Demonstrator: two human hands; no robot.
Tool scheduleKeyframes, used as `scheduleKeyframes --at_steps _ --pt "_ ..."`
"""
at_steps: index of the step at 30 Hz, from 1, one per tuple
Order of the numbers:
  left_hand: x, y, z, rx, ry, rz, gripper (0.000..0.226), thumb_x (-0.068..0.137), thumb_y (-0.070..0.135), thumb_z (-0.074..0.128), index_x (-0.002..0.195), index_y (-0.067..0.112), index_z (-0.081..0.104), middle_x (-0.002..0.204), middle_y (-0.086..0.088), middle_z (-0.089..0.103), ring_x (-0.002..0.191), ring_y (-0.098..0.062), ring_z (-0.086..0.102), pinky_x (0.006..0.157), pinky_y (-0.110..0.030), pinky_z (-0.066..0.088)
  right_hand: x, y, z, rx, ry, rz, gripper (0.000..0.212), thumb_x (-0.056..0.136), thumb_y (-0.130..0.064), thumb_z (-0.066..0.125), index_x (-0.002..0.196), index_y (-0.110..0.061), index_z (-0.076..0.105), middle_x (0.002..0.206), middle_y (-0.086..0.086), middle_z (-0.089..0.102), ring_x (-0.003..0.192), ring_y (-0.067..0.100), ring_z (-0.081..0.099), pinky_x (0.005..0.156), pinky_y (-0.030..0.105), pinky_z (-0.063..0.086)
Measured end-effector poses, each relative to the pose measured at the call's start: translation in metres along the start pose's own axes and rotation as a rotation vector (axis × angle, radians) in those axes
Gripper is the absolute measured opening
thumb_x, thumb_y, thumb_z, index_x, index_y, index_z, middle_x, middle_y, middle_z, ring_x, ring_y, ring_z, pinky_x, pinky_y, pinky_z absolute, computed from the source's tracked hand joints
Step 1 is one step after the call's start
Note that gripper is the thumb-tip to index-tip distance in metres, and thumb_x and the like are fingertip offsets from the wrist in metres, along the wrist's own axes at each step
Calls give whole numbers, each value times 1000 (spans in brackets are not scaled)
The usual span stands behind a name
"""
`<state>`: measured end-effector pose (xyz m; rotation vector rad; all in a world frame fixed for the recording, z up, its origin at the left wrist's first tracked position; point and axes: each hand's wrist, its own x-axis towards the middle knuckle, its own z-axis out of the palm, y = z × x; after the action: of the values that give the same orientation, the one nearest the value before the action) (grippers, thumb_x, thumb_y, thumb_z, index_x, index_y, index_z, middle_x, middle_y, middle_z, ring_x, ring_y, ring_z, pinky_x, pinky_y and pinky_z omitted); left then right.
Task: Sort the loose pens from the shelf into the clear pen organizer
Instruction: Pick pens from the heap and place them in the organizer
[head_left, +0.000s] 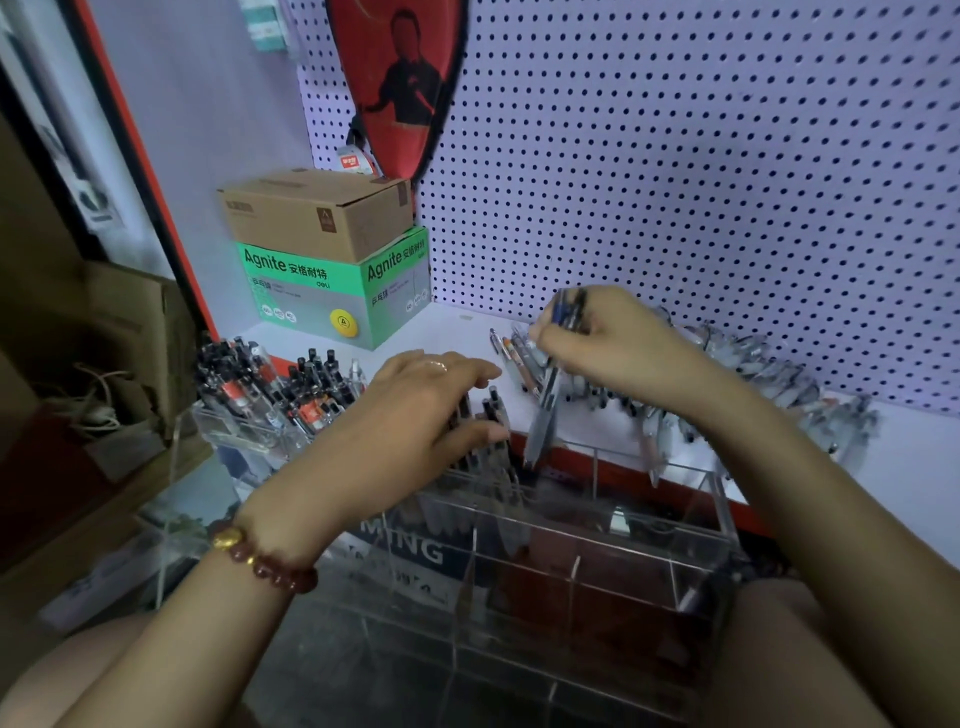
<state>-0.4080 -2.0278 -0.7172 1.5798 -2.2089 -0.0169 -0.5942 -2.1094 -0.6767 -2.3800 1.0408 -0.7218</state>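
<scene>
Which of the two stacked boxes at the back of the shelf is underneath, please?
The green Agnite box, printed with a yellow ball; the plain brown cardboard box sits on top of it.

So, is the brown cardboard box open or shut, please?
Shut: the brown cardboard box has its top flaps folded down.

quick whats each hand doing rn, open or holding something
left hand: holds the standing pens in the organizer
right hand: holds a pen bunch

Bare shelf (454, 328) between green box (322, 291), pens (769, 370)
</scene>
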Motion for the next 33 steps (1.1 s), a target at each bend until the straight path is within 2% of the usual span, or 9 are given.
scheduleKeyframes --at_steps 4,7,12,15,18,22,25,28,33 --pt "-5 -6 -2 141 -38 29 82 73 58 69 142 30 34 139 10 46 134 -7 31 117 -31 -2 -2 -3 9 -65 -320 -40 29 89 -32 64 84 -4 59 67 5 56 57 13 51 60 32 47" --pt "-6 -9 -1 233 -85 32 89 70 57 73 143 32 29 143 10 40 137 -8 28 117 -35 -5 -2 -1 14 -164 -440 -53 26 85 -36 69 92 -12 61 82 3 62 71 14 57 71 36 48" --pt "-5 -10 2 191 -54 0 80 67 52 79 124 30 29 130 5 51 130 -9 34 115 -29 -5 -2 3 21 -238 -590 81 54 82 -32 74 121 -12 43 86 -1 70 68 12 60 67 32 49" --pt "-6 -10 3 135 -33 2 73 64 49 82 101 31 22 116 2 58 117 -12 42 111 -22 -2 -1 8 20 -245 -603 94 58 84 -23 72 130 -12 39 88 3 70 68 15 58 67 32 47" --pt "-6 -12 2 162 -37 29 64 63 49 82 87 28 26 112 5 54 114 -14 45 113 -29 5 1 15 11 -247 -524 101 44 85 -24 71 122 -17 48 83 -4 59 70 9 53 66 26 43" --pt "-8 -16 2 245 -70 119 31 64 44 83 77 33 57 140 4 45 137 -12 32 115 -44 7 0 20 20 -481 -627 47 29 93 -33 59 119 -20 56 93 -9 55 79 8 50 64 21 37" --pt "-9 -16 3 263 -85 128 17 66 45 82 70 34 69 149 6 38 139 -12 30 116 -49 5 -1 20 30 -538 -653 -29 20 97 -25 53 105 -10 63 90 -1 60 78 15 55 66 26 43" --pt "-8 -17 4 254 -70 144 20 64 40 84 62 34 65 145 7 43 136 -9 30 115 -53 5 1 20 32 -580 -622 -78 20 96 -24 54 100 -6 63 91 6 62 82 22 58 72 33 48" --pt "-7 -19 4 240 -70 155 31 59 38 87 57 38 57 136 4 50 130 -4 27 112 -54 -1 -1 28 35 -522 -526 -119 15 94 -20 55 93 -8 64 70 -6 51 63 9 47 57 24 35"
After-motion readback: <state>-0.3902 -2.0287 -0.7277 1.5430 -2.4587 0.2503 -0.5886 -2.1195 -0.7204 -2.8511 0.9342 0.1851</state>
